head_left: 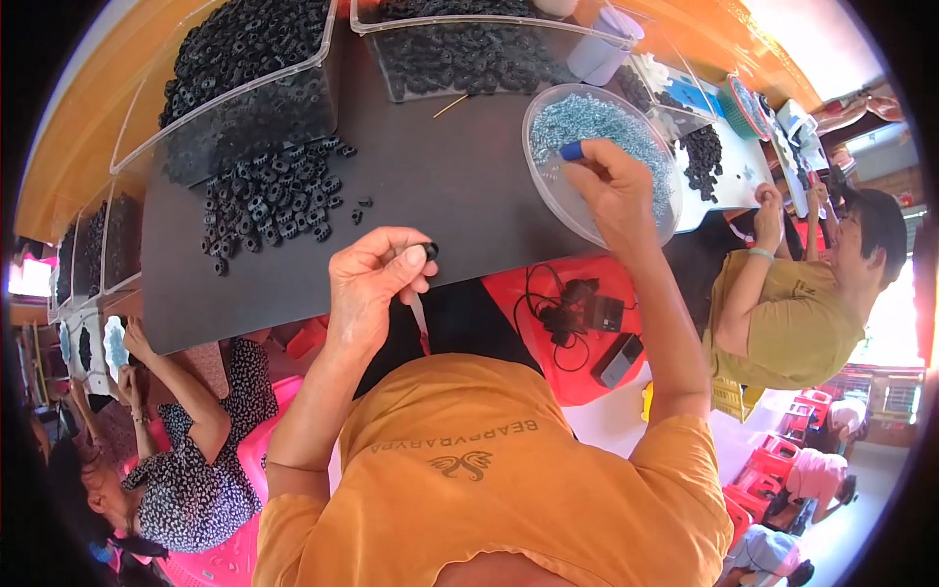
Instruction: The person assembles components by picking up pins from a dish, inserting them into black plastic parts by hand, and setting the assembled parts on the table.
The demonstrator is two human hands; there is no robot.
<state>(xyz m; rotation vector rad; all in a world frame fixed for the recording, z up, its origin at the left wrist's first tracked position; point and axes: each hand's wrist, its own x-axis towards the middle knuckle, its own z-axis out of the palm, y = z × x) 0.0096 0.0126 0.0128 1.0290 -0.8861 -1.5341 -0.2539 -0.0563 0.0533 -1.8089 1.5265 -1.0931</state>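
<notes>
My left hand (370, 279) is at the table's front edge, thumb and fingertips pinched around a small black plastic part (431, 251). My right hand (618, 191) reaches over a round clear tray (536, 181) filled with small bluish, see-through pieces (597, 119). Its fingers are closed together, and a blue covering (571, 151) wraps one fingertip. Whatever those fingers may grip is too small to make out. Between my left hand and the bins lies a loose heap of black plastic parts (279, 201) on the dark table (421, 176).
Two clear bins, one at left (230, 103) and one at the back (474, 39), hold many black parts. A thin yellowish stick (450, 106) and a pale cup (603, 47) are nearby. Cables and adapters sit on a red stool (548, 274). People work on both sides.
</notes>
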